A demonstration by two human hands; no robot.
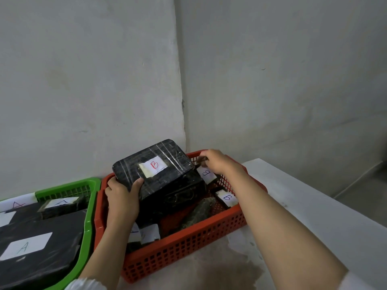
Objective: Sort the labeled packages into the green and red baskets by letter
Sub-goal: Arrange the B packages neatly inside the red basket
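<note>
The left hand (122, 197) grips the near corner of a black wrapped package (159, 174) marked B, thumb on top, tilted over the red basket (188, 245). The right hand (217, 162) curls round something small and dark at the far rim. Just below its fingers lie smaller B packages (227, 198). Left of the left hand's fingers, the green basket (88, 216) holds A packages (35, 248).

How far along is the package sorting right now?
Done: A packages fill the green basket; B packages lie in the red basket. In hand: left hand lowers a big B package; right hand reaches inside. No unsorted packages visible.
</note>
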